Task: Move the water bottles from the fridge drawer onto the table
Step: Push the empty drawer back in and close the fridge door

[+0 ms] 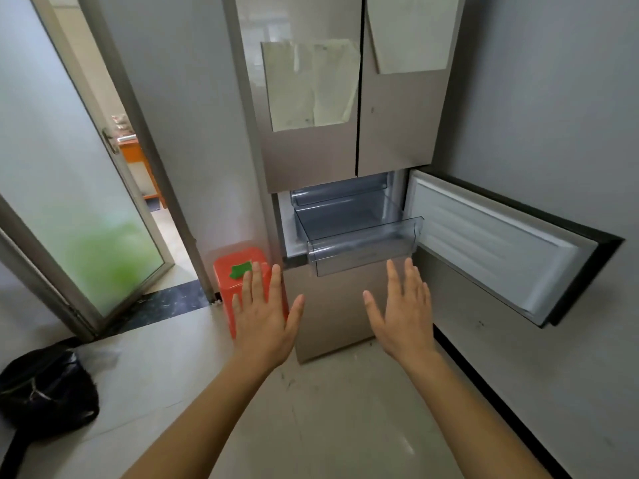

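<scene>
Fig.: clear plastic fridge drawer [363, 243] pulled out, no bottles visible inside. Left hand [264, 318] & right hand [403, 314] flat, fingers [257, 281] splayed wide, holding nothing, just below drawer front. Matte red plastic stool [238, 285] beside glossy fridge [345, 133]; compartment door [501, 250] swung open to the right.

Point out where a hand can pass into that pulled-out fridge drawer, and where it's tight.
Free: over the clear drawer, between both open hands, left hand and right hand; no bottles show inside. Tight: right, beside the swung-open door; left, the red stool against the fridge.
</scene>
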Tool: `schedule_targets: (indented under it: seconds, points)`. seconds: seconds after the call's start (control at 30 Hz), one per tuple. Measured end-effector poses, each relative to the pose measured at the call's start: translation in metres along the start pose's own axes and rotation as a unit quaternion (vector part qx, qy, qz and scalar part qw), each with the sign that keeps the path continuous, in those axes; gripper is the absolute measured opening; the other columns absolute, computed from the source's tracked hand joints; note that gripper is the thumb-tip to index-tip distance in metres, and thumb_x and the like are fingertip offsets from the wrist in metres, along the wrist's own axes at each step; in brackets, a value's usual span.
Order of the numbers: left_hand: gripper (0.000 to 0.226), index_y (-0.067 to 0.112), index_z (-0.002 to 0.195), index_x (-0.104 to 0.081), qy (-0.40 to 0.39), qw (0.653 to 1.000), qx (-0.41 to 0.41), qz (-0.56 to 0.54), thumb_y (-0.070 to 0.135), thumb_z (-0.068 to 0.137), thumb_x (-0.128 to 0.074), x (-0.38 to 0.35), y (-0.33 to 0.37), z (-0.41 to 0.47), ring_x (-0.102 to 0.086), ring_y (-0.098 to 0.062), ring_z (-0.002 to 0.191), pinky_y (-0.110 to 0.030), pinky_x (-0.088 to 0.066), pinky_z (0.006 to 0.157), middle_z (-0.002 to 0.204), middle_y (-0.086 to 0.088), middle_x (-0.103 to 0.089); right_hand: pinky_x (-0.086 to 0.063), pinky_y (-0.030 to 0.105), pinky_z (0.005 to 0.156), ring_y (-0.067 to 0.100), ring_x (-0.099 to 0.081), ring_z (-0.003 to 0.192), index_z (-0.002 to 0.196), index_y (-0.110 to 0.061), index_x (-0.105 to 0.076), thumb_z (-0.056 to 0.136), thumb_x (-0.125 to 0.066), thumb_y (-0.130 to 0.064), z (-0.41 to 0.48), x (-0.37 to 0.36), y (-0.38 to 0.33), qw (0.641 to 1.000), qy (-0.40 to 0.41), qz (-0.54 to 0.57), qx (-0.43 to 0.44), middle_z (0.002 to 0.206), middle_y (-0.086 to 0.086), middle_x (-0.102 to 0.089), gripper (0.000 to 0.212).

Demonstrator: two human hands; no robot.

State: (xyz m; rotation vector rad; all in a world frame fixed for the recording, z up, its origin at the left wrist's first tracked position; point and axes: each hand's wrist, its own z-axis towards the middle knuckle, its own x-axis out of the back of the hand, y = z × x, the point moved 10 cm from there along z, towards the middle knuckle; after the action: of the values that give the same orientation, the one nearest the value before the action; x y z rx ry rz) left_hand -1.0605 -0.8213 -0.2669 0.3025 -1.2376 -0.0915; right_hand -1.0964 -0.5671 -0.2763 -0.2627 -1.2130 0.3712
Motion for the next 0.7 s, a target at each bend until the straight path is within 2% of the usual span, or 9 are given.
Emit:
schedule_targets:
  seconds: [0.1, 0.27, 0.47, 0.6, 0.7]
  points:
    - [0.074, 0.028, 0.157, 0.004, -0.018, 1.000, -0.001, -0.010, 0.066, 0.096, -0.016, -0.039, 0.008, 0.049, 0.012, -0.025, 0.152, -0.049, -0.001, 0.120, 0.166, -0.004, 0.012, -0.007, 0.045, 0.125, 0.027, 0.004, 0.154, 0.159, -0.022, 0.000, 0.099, -0.030, -0.061, 0.041, -0.032, 0.017, 1.000, -0.020, -0.005, -0.004, 0.167, 0.013, 0.006, 0.078]
    - [0.078, 0.024, 0.158, 0.005, -0.091, 0.994, -0.008, -0.052, 0.064, 0.097, -0.023, -0.106, 0.030, 0.141, 0.012, -0.028, 0.152, -0.052, -0.009, 0.123, 0.164, -0.009, 0.015, -0.012, 0.042, 0.124, 0.028, -0.002, 0.154, 0.159, -0.022, 0.001, 0.099, -0.035, -0.059, 0.126, -0.073, 0.047, 0.997, -0.059, -0.011, -0.039, 0.167, 0.014, 0.005, 0.079]
    - [0.080, 0.024, 0.158, 0.003, -0.171, 0.980, -0.035, -0.097, 0.060, 0.098, -0.035, -0.172, 0.076, 0.231, 0.005, -0.029, 0.152, -0.053, -0.015, 0.121, 0.165, -0.009, 0.011, -0.018, 0.041, 0.120, 0.026, -0.007, 0.153, 0.160, -0.022, -0.004, 0.099, -0.046, -0.053, 0.202, -0.097, 0.097, 0.983, -0.073, 0.096, -0.138, 0.167, 0.009, 0.002, 0.081]
    - [0.085, 0.019, 0.158, 0.000, -0.228, 0.959, 0.005, -0.171, 0.059, 0.096, -0.042, -0.227, 0.090, 0.266, -0.016, -0.036, 0.149, -0.051, -0.024, 0.118, 0.163, -0.017, -0.015, -0.027, 0.049, 0.119, 0.026, -0.021, 0.150, 0.159, -0.028, -0.012, 0.091, -0.047, -0.065, 0.233, -0.139, 0.144, 0.946, -0.110, 0.196, -0.232, 0.166, 0.006, -0.016, 0.086]
    - [0.089, 0.014, 0.157, 0.008, -0.294, 0.924, 0.079, -0.231, 0.054, 0.098, -0.045, -0.271, 0.094, 0.283, -0.035, -0.036, 0.141, -0.044, -0.031, 0.112, 0.158, -0.020, -0.028, -0.029, 0.051, 0.118, 0.027, -0.024, 0.149, 0.160, -0.024, -0.011, 0.093, -0.053, -0.057, 0.256, -0.177, 0.174, 0.925, -0.149, 0.228, -0.265, 0.165, 0.007, -0.019, 0.086]
